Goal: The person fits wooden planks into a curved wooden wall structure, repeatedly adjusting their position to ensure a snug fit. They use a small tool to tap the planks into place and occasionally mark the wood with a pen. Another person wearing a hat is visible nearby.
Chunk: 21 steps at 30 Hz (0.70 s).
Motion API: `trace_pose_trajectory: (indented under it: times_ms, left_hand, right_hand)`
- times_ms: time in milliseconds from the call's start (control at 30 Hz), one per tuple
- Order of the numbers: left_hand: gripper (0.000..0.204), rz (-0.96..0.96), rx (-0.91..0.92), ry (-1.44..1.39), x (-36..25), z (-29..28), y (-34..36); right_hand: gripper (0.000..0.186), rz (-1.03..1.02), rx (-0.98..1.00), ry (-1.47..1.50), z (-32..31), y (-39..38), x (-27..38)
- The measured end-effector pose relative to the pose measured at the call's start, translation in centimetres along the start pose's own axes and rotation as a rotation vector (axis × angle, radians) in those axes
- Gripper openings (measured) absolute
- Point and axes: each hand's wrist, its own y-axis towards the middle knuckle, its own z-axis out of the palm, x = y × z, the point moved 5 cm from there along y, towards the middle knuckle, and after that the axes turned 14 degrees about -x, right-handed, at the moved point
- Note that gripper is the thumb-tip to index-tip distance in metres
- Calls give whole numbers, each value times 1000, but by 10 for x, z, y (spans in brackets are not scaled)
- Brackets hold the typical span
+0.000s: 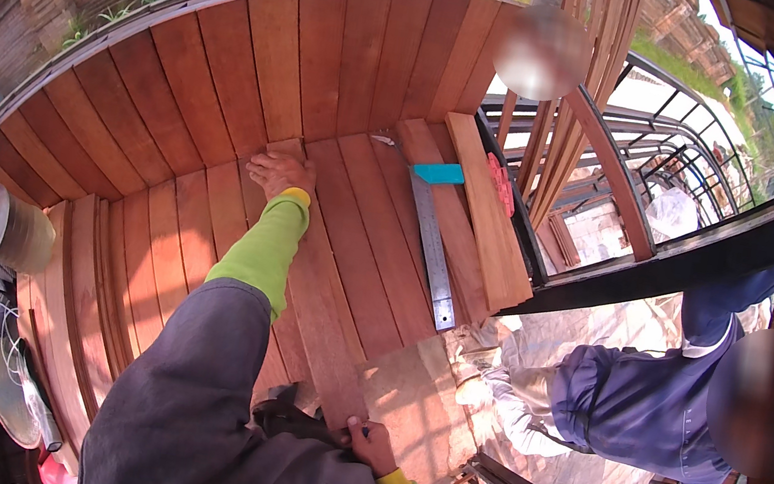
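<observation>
A long reddish-brown plank (322, 298) lies across the boarded floor, running from the slatted side wall towards me. My left hand (281, 173) rests on its far end by the wall, fingers stretched out. At the near end, my right hand (372, 444) is closed beside the plank's edge, with a small dark thing showing at its fingers that I cannot make out. To the right, a try square (429, 244) with a turquoise stock and a steel blade lies over the boards. Next to it is a loose, lighter plank (488, 212).
A dark metal frame (665, 276) borders the right side, where a co-worker (636, 393) in dark blue stands close by. A large water bottle (0, 221), cables and a hand saw (4, 389) are at the left. Upright timber strips (586, 101) lean at the back right.
</observation>
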Motion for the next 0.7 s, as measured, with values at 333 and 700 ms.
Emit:
trace_pose_trajectory:
  times_ms: [333, 700]
  left_hand:
    - [87, 3, -36, 10, -15, 16, 0]
    - [85, 16, -156, 77, -17, 16, 2]
  right_hand:
    - [55, -22, 8, -78, 0, 10, -16]
    - [53, -62, 71, -177, -8, 12, -2]
